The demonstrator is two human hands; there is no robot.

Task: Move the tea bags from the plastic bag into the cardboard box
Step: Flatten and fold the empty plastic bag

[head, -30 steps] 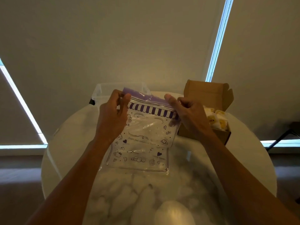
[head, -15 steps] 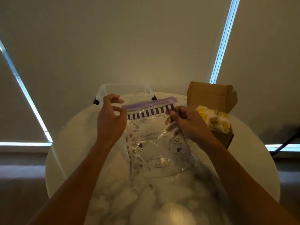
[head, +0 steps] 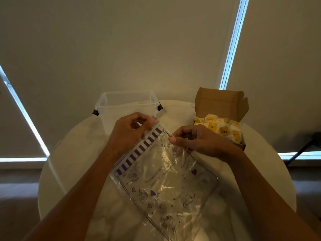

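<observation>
A clear plastic zip bag (head: 163, 185) with purple stripes and doodles lies slanted over the round white table (head: 73, 153); it looks empty. My left hand (head: 128, 131) pinches the bag's purple zip strip at its top corner. My right hand (head: 196, 141) pinches the bag's upper edge just to the right of that. The open cardboard box (head: 220, 103) stands at the back right, its flap raised, filled with several white tea bags with yellow tags (head: 220, 128).
A clear, empty plastic tub (head: 126, 103) with dark handles stands at the back of the table, behind my left hand. Drawn blinds fill the background, with bright slits at their edges. A dark stand leg (head: 305, 148) shows at the far right.
The bag has swung from upright to slanted, its bottom toward the lower right, and now lies lower over the table. Both hands kept their hold on its top edge.
</observation>
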